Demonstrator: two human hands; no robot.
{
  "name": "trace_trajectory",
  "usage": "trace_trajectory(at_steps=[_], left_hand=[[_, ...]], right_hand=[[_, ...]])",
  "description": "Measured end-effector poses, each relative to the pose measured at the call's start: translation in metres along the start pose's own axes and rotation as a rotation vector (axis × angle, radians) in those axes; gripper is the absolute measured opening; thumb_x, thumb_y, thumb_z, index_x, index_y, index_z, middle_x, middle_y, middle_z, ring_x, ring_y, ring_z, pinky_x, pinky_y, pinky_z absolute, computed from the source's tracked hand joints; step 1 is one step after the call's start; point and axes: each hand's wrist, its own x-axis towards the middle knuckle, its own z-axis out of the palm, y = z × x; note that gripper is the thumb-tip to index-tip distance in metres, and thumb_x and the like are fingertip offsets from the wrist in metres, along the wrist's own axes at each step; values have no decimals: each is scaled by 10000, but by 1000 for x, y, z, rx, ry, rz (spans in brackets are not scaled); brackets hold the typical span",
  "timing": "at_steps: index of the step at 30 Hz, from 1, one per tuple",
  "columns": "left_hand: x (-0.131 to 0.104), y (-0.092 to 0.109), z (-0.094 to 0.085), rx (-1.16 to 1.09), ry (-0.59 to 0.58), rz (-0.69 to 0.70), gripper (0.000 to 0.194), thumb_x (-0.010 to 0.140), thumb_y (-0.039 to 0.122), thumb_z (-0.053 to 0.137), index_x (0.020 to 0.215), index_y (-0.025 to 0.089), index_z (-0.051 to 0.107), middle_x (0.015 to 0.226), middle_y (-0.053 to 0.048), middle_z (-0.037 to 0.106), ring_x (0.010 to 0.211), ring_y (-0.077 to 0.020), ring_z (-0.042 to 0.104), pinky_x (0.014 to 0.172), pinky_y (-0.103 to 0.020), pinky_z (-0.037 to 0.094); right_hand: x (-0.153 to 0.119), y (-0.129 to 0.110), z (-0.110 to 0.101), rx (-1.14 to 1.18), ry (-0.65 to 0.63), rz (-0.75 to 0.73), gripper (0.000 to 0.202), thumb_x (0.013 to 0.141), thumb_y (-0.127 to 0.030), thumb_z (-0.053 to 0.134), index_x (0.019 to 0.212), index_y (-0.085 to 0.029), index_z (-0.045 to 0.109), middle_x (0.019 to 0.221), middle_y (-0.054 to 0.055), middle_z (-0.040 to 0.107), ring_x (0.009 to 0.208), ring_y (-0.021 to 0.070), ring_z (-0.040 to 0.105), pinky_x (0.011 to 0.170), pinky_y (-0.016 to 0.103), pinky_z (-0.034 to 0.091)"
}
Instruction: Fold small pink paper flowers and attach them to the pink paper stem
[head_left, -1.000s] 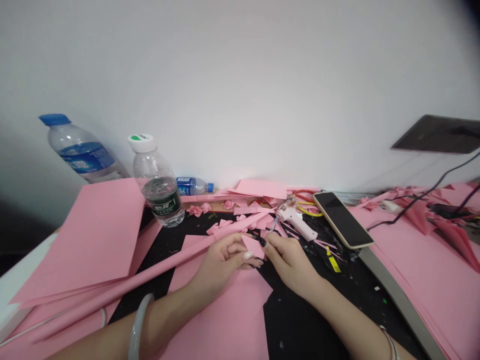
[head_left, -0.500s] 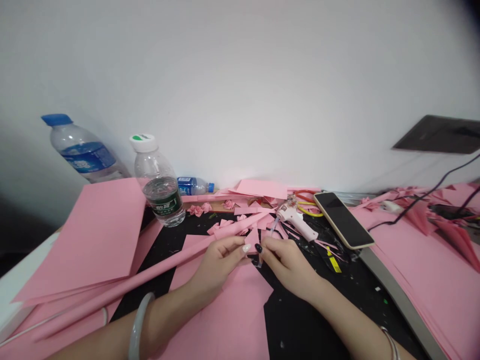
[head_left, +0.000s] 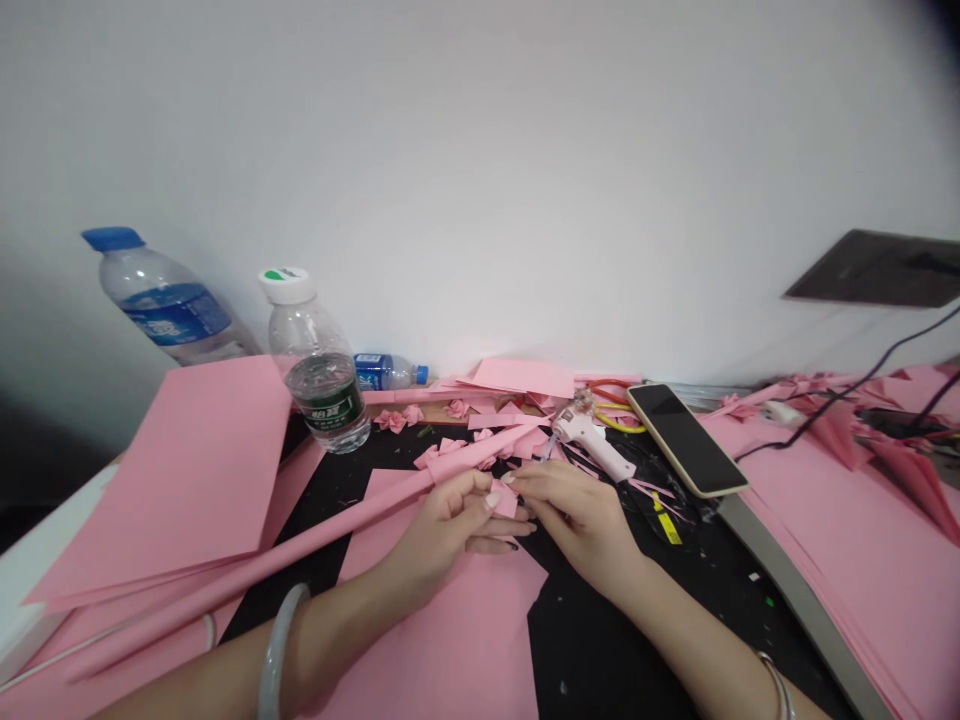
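My left hand (head_left: pixel 450 520) and my right hand (head_left: pixel 574 515) meet over the black mat, both pinching one small pink paper piece (head_left: pixel 505 498) between their fingertips. The piece is mostly hidden by the fingers. Below the hands lies a pink paper sheet (head_left: pixel 457 630). A long rolled pink paper tube (head_left: pixel 300 545) runs diagonally under my left hand. A white glue gun (head_left: pixel 596 445) lies just beyond my right hand.
Two upright water bottles (head_left: pixel 319 365) (head_left: pixel 161 300) stand at the left, a small one (head_left: pixel 386 372) lies by the wall. A phone (head_left: pixel 686 437) rests right of the glue gun. Pink sheets (head_left: pixel 187 470) (head_left: pixel 847 540), small paper roses (head_left: pixel 397 418), cables (head_left: pixel 840 400).
My fingers have shifted on the small pink piece, turning and folding it; my right hand has moved slightly up and over it. Everything else stays put.
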Motion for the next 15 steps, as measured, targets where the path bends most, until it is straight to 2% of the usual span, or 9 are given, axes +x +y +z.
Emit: trace_trajectory(at_steps=[5, 15], left_hand=[[1, 0, 0, -67, 45, 3, 253, 786, 386, 690, 901, 186, 589, 876, -32, 712, 815, -230, 726, 772, -362, 533], [3, -1, -1, -83, 66, 32, 230, 786, 352, 709, 896, 163, 636, 819, -39, 727, 751, -201, 720, 757, -346, 543]], right_hand=[[-2, 5, -2, -90, -81, -100, 238, 882, -35, 533, 1052, -146, 656, 1037, 110, 728, 994, 199, 671, 894, 327, 532], [-1, 5, -6, -122, -227, -75, 301, 860, -37, 494, 1108, -136, 633, 1117, 127, 704, 1046, 202, 659, 947, 359, 520]])
